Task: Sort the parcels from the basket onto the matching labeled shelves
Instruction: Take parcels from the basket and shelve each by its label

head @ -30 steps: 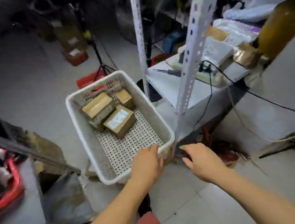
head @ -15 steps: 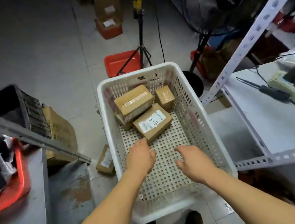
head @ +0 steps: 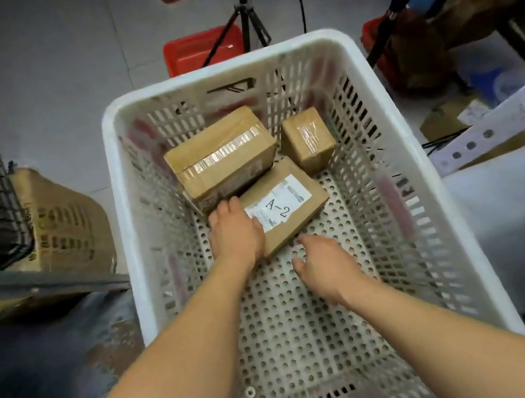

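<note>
Reaching into the white perforated basket [head: 126,221], both hands work around the parcel marked A-2 [head: 285,207], the landmark here. This flat cardboard parcel lies on the basket floor, in its far half, label up. Its long axis runs diagonally, from the near-left corner under the left hand up toward the far-right wall of the basket; the handwritten "A-2" reads along a slanting line across the white label.

The left hand [head: 235,234] lies on the near-left end of the A-2 parcel, palm down, covering that corner and part of the label; its fingertips are hidden over the far edge, so I cannot tell whether they curl round the parcel or simply lie flat. The right hand [head: 326,266] is just near-right of the A-2 parcel, fingers relaxed and loosely spread, holding nothing, its fingertips close to the parcel's near long edge; contact cannot be made out.

Just beyond the A-2 parcel on the left sits a larger taped parcel [head: 221,157], seemingly stacked on another box and touching the A-2 parcel's far edge. Beyond it on the right stands a small taped parcel [head: 308,140], near the basket's right wall.

Far past the A-2 parcel, outside the basket, a red tray [head: 191,51] and a black tripod [head: 247,24] stand on the floor.
</note>
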